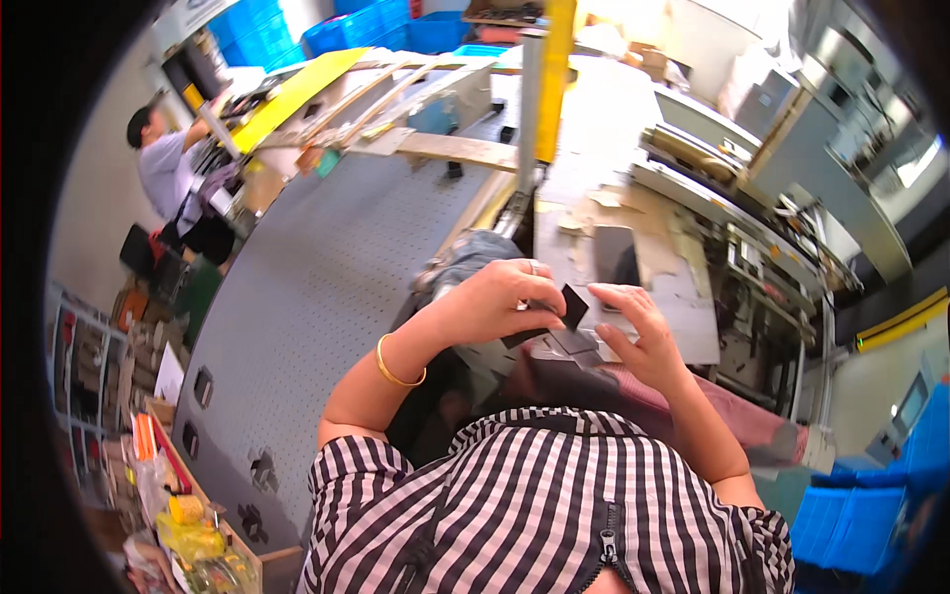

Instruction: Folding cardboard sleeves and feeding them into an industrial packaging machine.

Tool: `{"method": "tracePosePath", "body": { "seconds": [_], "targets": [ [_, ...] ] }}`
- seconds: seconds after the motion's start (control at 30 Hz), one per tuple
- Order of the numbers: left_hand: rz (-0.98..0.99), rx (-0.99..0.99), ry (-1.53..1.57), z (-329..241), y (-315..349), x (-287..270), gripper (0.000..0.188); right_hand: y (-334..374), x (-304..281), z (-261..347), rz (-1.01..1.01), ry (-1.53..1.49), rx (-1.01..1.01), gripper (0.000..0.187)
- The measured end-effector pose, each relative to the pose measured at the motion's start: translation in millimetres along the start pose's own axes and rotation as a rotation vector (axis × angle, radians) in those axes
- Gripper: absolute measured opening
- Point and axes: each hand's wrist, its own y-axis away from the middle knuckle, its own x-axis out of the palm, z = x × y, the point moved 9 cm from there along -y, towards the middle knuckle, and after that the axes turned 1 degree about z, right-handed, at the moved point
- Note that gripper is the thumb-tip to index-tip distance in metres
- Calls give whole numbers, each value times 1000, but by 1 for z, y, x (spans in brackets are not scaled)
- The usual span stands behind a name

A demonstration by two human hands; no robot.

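Note:
My left hand [517, 297], with a ring on one finger and a gold bangle on its wrist, pinches a small flat black piece [574, 308] by its edge. To its right, my right hand [643, 332] is held with thumb and fingers apart, close to the piece but not visibly gripping anything. Below both hands, dark square pieces [574, 344] lie on the near edge of the worktable [693, 327]. Just beyond my fingers, a stack or block with a grey-brown top and dark side [616, 254] rests on the tabletop. What the pieces are made of I cannot tell.
On the left extends a grey perforated panel [307, 267]. A yellow post [554, 89] rises ahead. Machine rails [703, 183] flank the table's right side. Blue crates [851, 525] stand at lower right, a parts-filled box [193, 525] at lower left. Another person [168, 168] works far left.

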Motion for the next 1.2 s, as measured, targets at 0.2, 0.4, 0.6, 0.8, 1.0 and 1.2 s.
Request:
{"method": "tracePosePath", "body": {
  "seconds": [0.2,0.4,0.6,0.8,1.0,1.2],
  "targets": [
    [189,117,40,-39,-98,77,13,75,-72,-44,-60,-39,145,35],
    [343,171,261,-41,-172,117,11,104,-129,-97,-136,-318,354,36],
    [295,89,36,22,-235,147,33,92,-195,-140,-360,-26,288,47],
    [34,279,-42,33,-313,147,47,62,-266,-172,-327,409,149,56],
    [44,-126,488,142,-448,153,51,12,-342,-336,-328,-236,463,58],
    [-87,109,79,130,-546,109,70,-56,-424,-356,-381,141,244,59]
  ]
}}
